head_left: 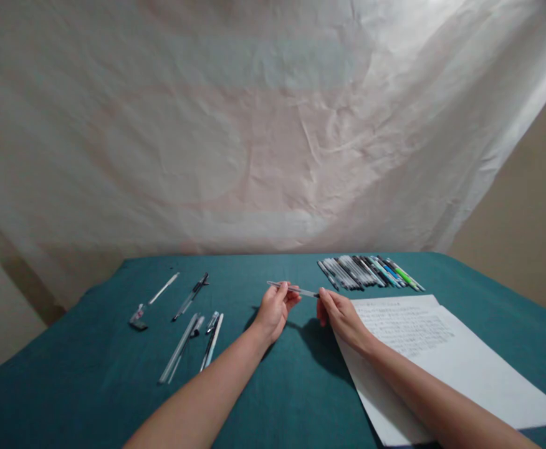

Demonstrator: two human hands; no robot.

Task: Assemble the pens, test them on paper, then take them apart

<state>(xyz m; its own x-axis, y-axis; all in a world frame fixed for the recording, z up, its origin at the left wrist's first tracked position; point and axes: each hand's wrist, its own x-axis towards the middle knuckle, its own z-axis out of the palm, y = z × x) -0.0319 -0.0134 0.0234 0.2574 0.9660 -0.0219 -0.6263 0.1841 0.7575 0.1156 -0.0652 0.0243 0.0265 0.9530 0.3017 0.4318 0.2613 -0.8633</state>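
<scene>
Both hands hold one clear pen (293, 289) level above the teal table (114, 399). My left hand (273, 310) pinches the pen near its far-left end. My right hand (340, 315) pinches its dark right tip, fingers closed. A white sheet of paper (445, 362) with lines of handwriting lies under my right forearm.
A row of several pens (369, 272), some blue and green, lies at the back right of the table. Several loose pens and pen parts (193, 324) are scattered at the left, with a small cap (138, 317) farthest left. A crumpled white sheet hangs behind the table.
</scene>
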